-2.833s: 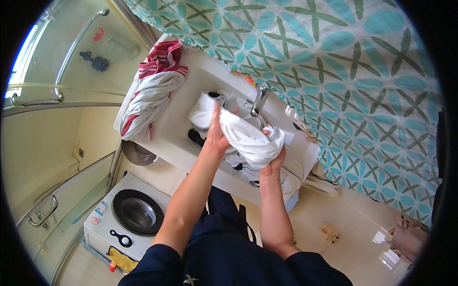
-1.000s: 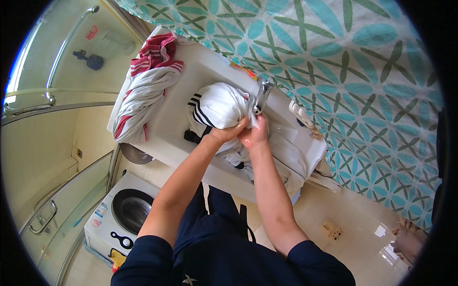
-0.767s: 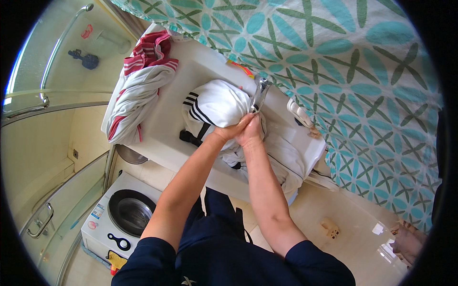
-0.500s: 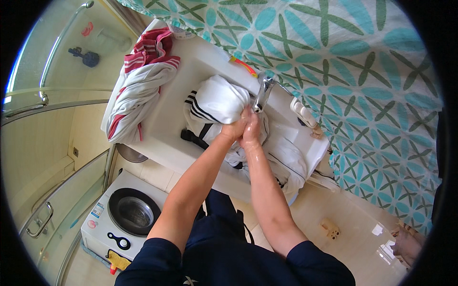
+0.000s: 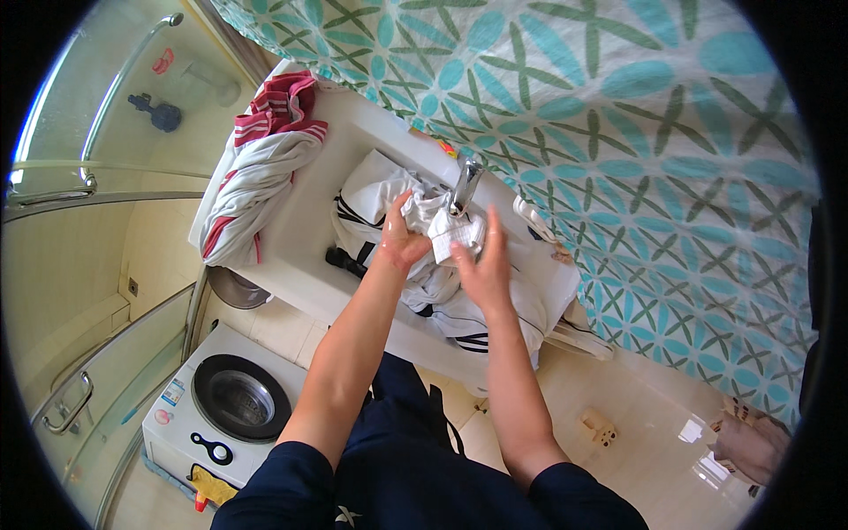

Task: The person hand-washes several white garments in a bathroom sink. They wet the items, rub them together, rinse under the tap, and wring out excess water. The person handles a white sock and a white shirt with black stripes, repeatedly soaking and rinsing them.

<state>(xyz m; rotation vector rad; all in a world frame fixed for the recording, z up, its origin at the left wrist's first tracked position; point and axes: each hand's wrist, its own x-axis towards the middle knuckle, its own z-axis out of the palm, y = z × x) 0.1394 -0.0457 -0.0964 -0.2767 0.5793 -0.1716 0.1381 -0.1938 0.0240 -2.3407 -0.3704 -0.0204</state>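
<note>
- Left hand (image 5: pixel 402 246) and right hand (image 5: pixel 481 265): bare, no gloves or rings visible.
- Forearms: bare.
- Sleeves: short, dark navy.
- Lower garment: dark navy.

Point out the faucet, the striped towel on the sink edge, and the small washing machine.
faucet (image 5: pixel 463 184), head view, chrome spout
striped towel (image 5: pixel 256 172), head view, middle fold
small washing machine (image 5: pixel 240 399), head view, round drum opening

A home bathroom used for laundry: a white ceramic sink (image 5: pixel 305 221) with a chrome tap (image 5: pixel 464 184), a curved glass shower enclosure (image 5: pixel 79 177) far left, a small white top-loading washing machine (image 5: pixel 225 411) near left, and a teal-patterned shower curtain (image 5: pixel 618 132) on the right.
</note>
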